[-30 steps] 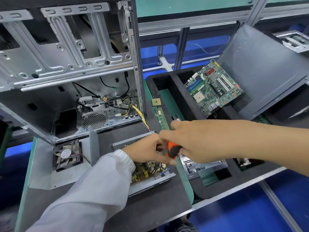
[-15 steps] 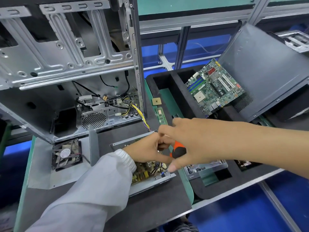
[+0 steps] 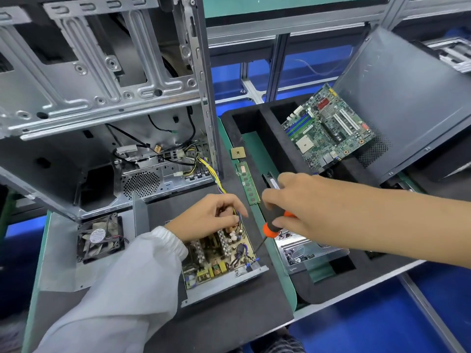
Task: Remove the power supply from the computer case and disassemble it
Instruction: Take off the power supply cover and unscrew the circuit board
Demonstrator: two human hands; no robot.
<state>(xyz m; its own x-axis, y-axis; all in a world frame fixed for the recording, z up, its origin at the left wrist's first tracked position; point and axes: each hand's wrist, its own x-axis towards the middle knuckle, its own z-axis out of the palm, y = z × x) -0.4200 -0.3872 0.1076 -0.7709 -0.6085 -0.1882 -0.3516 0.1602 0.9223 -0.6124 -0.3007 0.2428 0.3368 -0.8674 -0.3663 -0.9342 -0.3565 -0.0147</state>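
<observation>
The left hand [image 3: 209, 217] pinches wires on the opened power supply [image 3: 219, 253] while the right hand [image 3: 293, 202] grips a screwdriver [image 3: 271, 229] angled at its corner.

Workstation seen from above. Dark grey mat [image 3: 229, 324] covers the bench top, edged by a green strip [image 3: 285, 278] on its right side. Beyond that edge sits a black foam tray [image 3: 270, 138] with several compartments. Aluminium frame rails [image 3: 277, 70] stand upright behind the bench, with a horizontal grey rail [image 3: 293, 24] across the top. Teal panel [image 3: 280, 5] above that rail. Blue floor [image 3: 356, 327] shows below and right of the bench, and through the frame at the back. A metal bar [image 3: 430, 312] slants over the floor lower right, possibly a bench leg. Light is even and bright.
</observation>
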